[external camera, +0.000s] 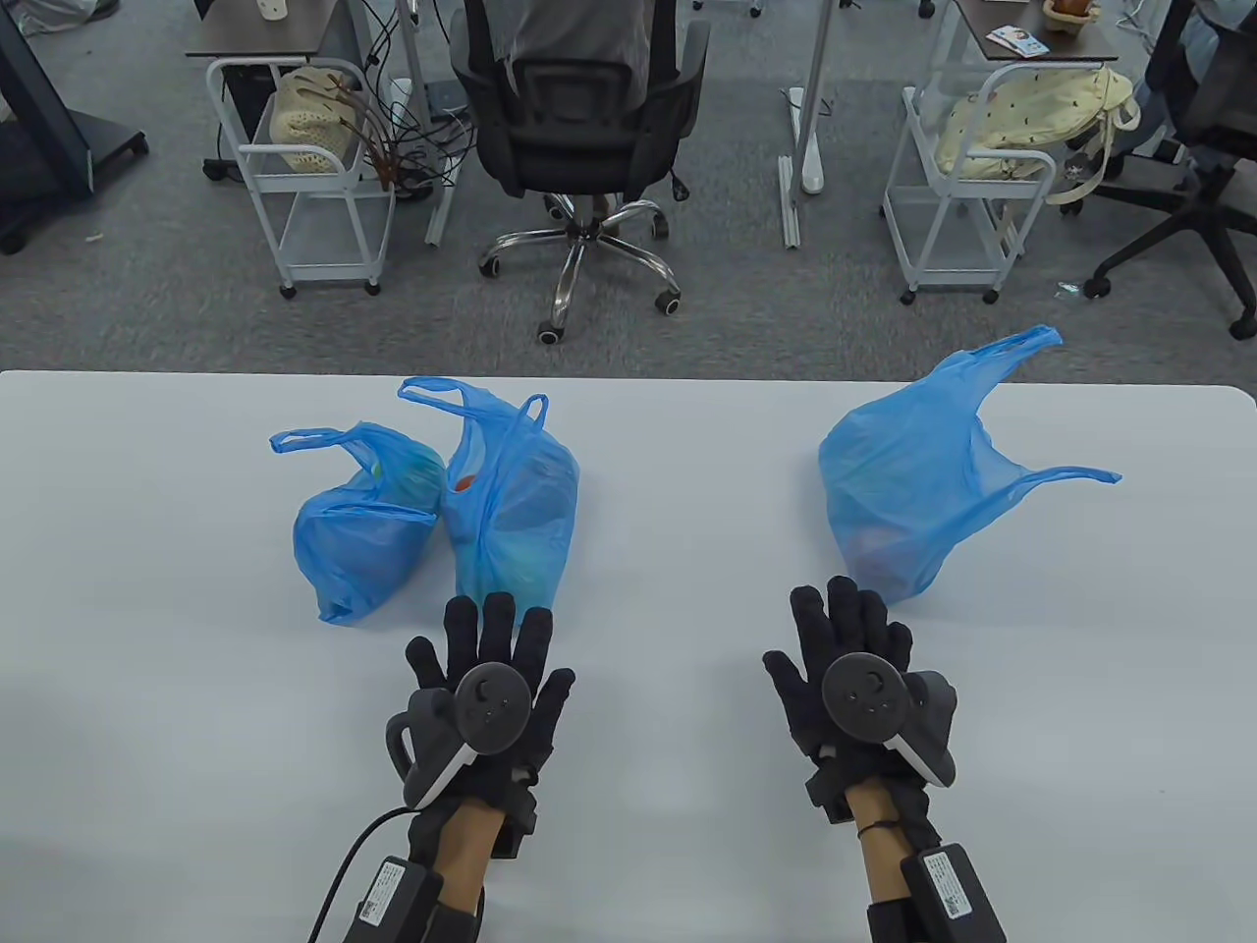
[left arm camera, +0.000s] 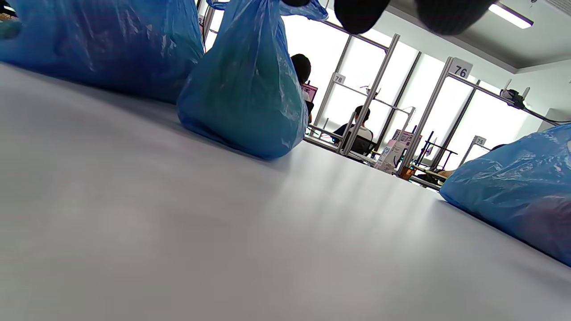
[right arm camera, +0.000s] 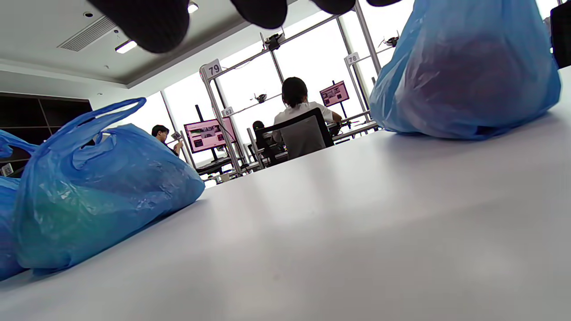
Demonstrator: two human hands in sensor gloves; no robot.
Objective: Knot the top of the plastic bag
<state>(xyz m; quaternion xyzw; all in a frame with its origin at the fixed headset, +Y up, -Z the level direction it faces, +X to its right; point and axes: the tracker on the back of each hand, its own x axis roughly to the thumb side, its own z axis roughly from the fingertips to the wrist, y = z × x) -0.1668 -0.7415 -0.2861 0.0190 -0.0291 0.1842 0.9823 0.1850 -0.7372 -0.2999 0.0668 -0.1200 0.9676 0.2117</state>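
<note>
Three filled blue plastic bags lie on the white table (external camera: 648,609), handles loose and untied. The left bag (external camera: 365,535) and middle bag (external camera: 511,511) touch each other; the right bag (external camera: 908,486) lies apart. My left hand (external camera: 488,653) lies flat, fingers spread, just in front of the middle bag, holding nothing. My right hand (external camera: 845,643) lies flat, fingers spread, just in front of the right bag, holding nothing. In the left wrist view the middle bag (left arm camera: 245,89) is close ahead and the right bag (left arm camera: 517,187) is at the right. In the right wrist view the right bag (right arm camera: 464,71) is close ahead.
Beyond the table's far edge stand an office chair (external camera: 579,118) and two white carts (external camera: 304,177) (external camera: 967,187) on grey carpet. Bare table surface lies between the middle and right bags and along the front.
</note>
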